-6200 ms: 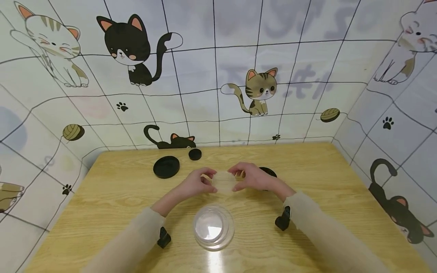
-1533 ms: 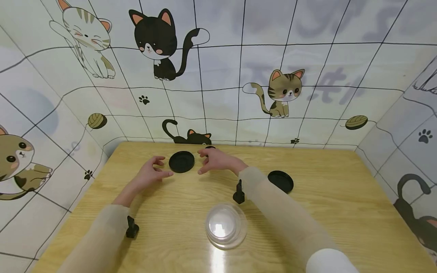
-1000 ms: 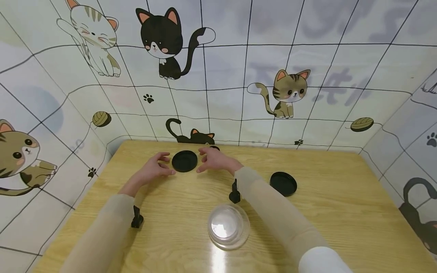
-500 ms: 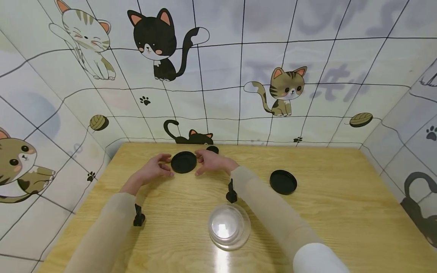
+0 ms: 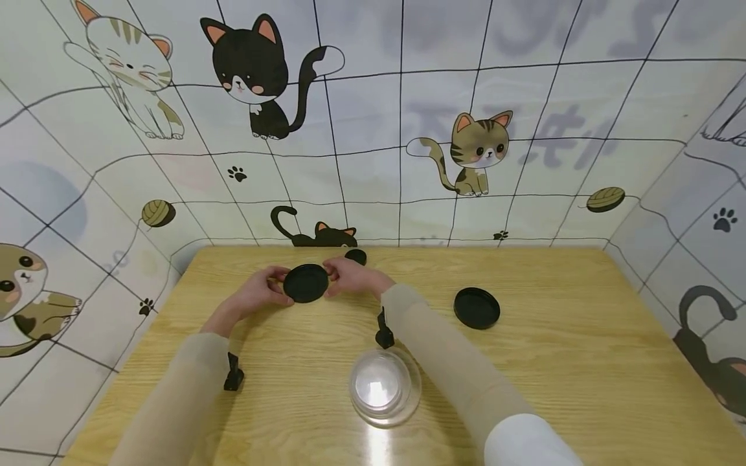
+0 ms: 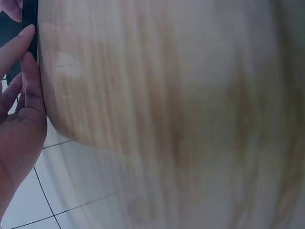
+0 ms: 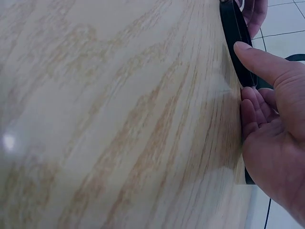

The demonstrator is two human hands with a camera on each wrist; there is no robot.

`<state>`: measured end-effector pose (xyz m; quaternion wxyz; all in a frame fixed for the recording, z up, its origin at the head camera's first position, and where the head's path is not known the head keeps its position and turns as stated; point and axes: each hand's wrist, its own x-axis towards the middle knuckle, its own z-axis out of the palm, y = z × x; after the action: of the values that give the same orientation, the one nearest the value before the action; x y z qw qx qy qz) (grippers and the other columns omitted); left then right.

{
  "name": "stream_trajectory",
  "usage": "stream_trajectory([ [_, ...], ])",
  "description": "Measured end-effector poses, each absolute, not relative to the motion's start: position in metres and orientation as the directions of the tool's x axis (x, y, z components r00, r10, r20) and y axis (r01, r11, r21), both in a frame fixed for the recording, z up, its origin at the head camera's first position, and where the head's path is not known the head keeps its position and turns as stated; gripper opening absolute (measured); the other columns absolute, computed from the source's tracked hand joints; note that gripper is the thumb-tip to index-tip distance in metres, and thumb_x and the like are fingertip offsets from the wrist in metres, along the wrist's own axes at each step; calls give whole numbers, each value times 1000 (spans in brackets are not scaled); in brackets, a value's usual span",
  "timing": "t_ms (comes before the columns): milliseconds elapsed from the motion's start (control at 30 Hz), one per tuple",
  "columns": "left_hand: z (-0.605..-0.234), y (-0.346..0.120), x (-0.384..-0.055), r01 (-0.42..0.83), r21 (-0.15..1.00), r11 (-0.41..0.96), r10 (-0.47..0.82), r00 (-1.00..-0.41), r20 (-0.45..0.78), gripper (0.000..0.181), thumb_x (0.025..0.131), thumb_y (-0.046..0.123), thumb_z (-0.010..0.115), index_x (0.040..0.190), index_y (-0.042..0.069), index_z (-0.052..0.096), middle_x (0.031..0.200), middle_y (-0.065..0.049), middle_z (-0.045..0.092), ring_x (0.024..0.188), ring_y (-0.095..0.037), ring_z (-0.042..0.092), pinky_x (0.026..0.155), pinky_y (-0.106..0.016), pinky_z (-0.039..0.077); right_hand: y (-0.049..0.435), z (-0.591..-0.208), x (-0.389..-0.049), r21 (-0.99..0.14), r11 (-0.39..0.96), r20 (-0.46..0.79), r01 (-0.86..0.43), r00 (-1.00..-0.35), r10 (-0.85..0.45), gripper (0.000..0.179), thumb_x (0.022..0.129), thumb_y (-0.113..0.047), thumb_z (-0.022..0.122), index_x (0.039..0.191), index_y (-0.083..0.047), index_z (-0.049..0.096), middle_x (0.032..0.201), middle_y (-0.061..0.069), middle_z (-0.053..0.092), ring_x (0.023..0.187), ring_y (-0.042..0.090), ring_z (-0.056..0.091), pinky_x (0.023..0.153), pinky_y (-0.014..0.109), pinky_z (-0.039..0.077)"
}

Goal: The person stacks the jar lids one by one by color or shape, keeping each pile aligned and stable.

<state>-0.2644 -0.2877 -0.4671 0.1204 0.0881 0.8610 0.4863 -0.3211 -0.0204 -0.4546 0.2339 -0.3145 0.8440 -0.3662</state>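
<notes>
My left hand (image 5: 260,288) and right hand (image 5: 353,275) grip a round black dish (image 5: 305,283) with a low raised rim from opposite sides, at the back left of the table. In the left wrist view, the left fingers and thumb meet the edge of the black dish (image 6: 30,43). From the right wrist view, the right thumb lies on the rim of the dish (image 7: 234,45) with the fingers bent below it, and the dish is tilted. A smaller black disc (image 5: 356,257) sits just behind the right hand.
A second black dish (image 5: 476,308) lies right of the right forearm. Clear plastic round pieces (image 5: 381,386) stand stacked near the front middle, close beside the right sleeve. The wooden table (image 5: 559,349) ends at a cat-printed backdrop (image 5: 373,129).
Earlier both hands held a pale translucent piece mid-table. They then moved left and back, came in around the black dish, and now grip it. The dish has shifted slightly towards me.
</notes>
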Motion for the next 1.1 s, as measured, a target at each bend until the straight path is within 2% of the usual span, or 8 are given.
stream_trajectory([
  [367,-470,-285,-261,29,845,534,254,-959,-128,79,80,8,88,145,-6,46,128,-23,51,95,-24,53,81,-26,47,-22,-458,-317,-761,544,-144,-353,-727,-672,73,88,-15,83,148,3,46,131,14,54,109,18,51,97,30,44],
  [600,-463,-280,-254,0,885,465,270,-952,-142,80,80,5,87,147,-5,45,133,-24,48,92,-22,59,78,-25,50,-14,-450,-310,-793,518,-130,-320,-743,-657,71,86,-14,85,146,1,49,127,9,57,108,18,56,96,30,47],
  [867,-449,-244,-241,28,929,369,351,-930,-112,79,79,1,86,145,-6,44,132,-24,47,82,-22,59,71,-29,54,32,-429,-287,-793,500,-81,-348,-753,-653,71,85,-16,86,144,-1,51,129,11,56,107,21,59,90,32,51],
  [1100,-436,-210,-224,96,930,355,371,-928,-46,77,74,0,89,139,-4,48,123,-19,49,82,-22,57,67,-25,50,75,-420,-257,-818,440,-2,-371,-763,-647,70,86,-15,85,144,3,50,128,14,55,105,26,58,91,34,51],
])
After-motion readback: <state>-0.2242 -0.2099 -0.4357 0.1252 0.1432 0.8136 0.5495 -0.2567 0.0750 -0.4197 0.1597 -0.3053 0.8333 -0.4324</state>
